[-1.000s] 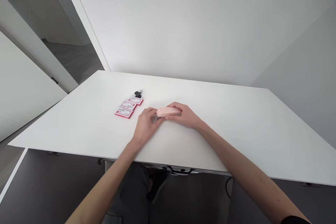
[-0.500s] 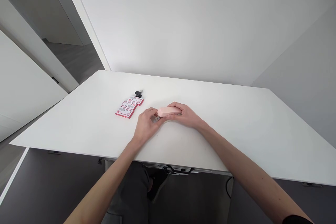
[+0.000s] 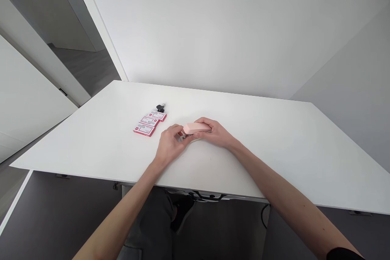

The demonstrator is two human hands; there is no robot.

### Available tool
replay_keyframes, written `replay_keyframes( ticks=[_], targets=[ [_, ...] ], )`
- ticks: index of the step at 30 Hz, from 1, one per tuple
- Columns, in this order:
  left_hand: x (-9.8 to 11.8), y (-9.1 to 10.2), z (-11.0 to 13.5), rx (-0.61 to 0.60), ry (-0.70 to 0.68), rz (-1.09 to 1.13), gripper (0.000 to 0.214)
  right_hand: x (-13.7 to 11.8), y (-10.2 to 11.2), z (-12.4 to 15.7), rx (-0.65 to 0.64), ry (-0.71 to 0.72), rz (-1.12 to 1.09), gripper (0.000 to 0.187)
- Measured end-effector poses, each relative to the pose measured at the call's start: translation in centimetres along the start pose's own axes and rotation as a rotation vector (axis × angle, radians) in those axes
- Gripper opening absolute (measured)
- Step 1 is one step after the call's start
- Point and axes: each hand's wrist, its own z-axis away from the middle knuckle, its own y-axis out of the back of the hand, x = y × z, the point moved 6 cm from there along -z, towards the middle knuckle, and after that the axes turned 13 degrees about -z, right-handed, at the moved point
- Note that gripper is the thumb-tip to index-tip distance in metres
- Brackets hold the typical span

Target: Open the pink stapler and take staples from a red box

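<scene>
A pink stapler lies across the middle of the white tabletop, its pink top above a pale base. My right hand wraps around its rear part, thumb on the near side and fingers over the far side. At its front end, my left hand is closed with thumb and fingers against the lower part. A small reddish and metallic bit shows between the left fingers and the stapler, too small to make out. Left of my hands lie several flat red-and-white boxes, overlapping in a slanted row.
Behind the boxes is a small black object with a pale tip. A white wall rises along the table's back edge. Below the front edge are my legs and a black cable.
The front of the stapler's pink top looks slightly higher, with more of the gap under it showing. My hands keep nearly the same place; the boxes have not moved.
</scene>
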Motion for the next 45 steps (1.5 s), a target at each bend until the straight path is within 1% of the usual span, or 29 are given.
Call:
replay_keyframes(
  ticks=[8,15,22,27,32,37,39,45],
  targets=[
    [0.2,0.1,0.1,-0.006,0.011,-0.008,0.044,0.0,0.0,0.1,0.001,0.007,-0.028,0.037],
    [0.3,0.2,0.2,-0.004,0.020,0.005,0.040,-0.2,0.1,0.1,0.010,0.024,-0.044,0.037],
    [0.1,-0.3,0.1,-0.031,0.013,0.040,0.033,-1.1,-1.0,0.3,0.005,0.071,-0.123,0.041],
    [0.0,-0.6,0.1,-0.032,-0.018,0.073,0.026,-1.2,-1.5,0.3,-0.006,0.080,-0.193,0.043],
    [0.2,-0.6,0.3,-0.049,-0.037,0.054,0.023,-0.9,-1.4,0.2,-0.009,0.066,-0.233,0.045],
    [0.2,-0.6,0.4,-0.057,-0.023,0.053,0.025,-0.5,-1.2,0.0,-0.014,0.083,-0.377,0.040],
    [0.3,-0.5,0.4,-0.057,-0.035,0.058,0.026,-0.3,-1.2,-0.1,-0.017,0.078,-0.412,0.041],
    [0.6,-0.5,0.5,-0.056,-0.067,0.055,0.026,-0.3,-1.1,0.0,-0.008,0.072,-0.416,0.042]
  ],
)
